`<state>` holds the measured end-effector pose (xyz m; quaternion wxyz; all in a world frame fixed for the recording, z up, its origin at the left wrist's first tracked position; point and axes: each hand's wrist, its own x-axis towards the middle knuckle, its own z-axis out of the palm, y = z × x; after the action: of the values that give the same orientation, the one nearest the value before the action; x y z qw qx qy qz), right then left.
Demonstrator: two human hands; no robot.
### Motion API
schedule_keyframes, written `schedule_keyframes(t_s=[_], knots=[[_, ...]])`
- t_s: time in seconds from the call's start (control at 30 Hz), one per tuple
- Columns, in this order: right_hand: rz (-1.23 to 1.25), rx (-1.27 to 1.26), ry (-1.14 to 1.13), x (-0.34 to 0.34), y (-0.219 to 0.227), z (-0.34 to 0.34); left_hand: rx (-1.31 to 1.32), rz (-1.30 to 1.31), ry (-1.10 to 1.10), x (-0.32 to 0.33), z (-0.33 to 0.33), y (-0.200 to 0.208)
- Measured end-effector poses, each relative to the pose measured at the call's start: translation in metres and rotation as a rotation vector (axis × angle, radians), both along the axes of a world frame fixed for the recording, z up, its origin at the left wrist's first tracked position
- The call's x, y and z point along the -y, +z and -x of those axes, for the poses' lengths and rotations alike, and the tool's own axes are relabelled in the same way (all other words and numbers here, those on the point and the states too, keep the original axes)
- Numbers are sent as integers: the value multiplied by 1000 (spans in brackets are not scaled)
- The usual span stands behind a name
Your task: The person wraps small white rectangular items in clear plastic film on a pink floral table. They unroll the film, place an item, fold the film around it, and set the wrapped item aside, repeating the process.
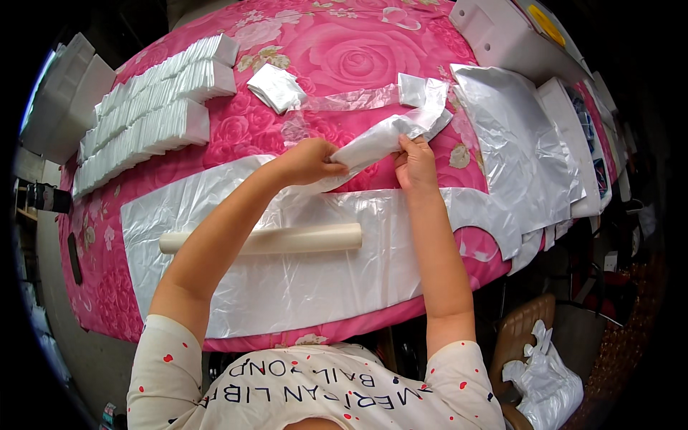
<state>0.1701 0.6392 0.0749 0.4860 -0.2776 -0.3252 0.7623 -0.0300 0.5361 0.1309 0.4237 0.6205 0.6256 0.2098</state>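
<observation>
Both my hands grip a folded white plastic bag (380, 140), which is held slanted above the table. My left hand (313, 160) closes on its near left end, thumb along the edge. Farther right, my right hand (416, 166) pinches its lower edge between thumb and fingers. Under my forearms lies a flat white plastic bag (315, 287) with a pale tube (308, 239) resting across it. Beyond my hands are a small folded white packet (277, 88), a second folded piece (412, 90) and a clear crinkled plastic strip (351, 99).
Several rows of folded white packets (154, 97) stand at the far left, beside white foam boxes (61, 97). Loose white plastic bags (516, 136) overhang the right edge. A white foam box (502, 36) sits far right. A chair (527, 330) carries another bag (548, 383).
</observation>
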Motion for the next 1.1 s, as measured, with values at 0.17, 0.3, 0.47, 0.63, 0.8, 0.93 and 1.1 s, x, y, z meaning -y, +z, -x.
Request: schedule_keyframes(t_s=[0.17, 0.3, 0.47, 0.63, 0.8, 0.93, 1.1], knots=[[240, 43, -168, -6, 17, -5, -56, 52, -62, 3, 0, -1], [335, 42, -248, -18, 25, -10, -105, 77, -107, 4, -3, 7], [281, -80, -281, -67, 9, -39, -184, -47, -74, 4, -1, 12], [253, 110, -481, -116, 21, -76, -220, -750, 178, 7, 0, 41], [248, 250, -645, -149, 28, -123, -359, -745, 92, 73, 20, 51], [-355, 1201, -857, -105, 71, -103, -505, -540, -109, 160, 31, 26], [-900, 1056, 181, 53, 83, -26, -559, -388, -123, 207, 36, 5]])
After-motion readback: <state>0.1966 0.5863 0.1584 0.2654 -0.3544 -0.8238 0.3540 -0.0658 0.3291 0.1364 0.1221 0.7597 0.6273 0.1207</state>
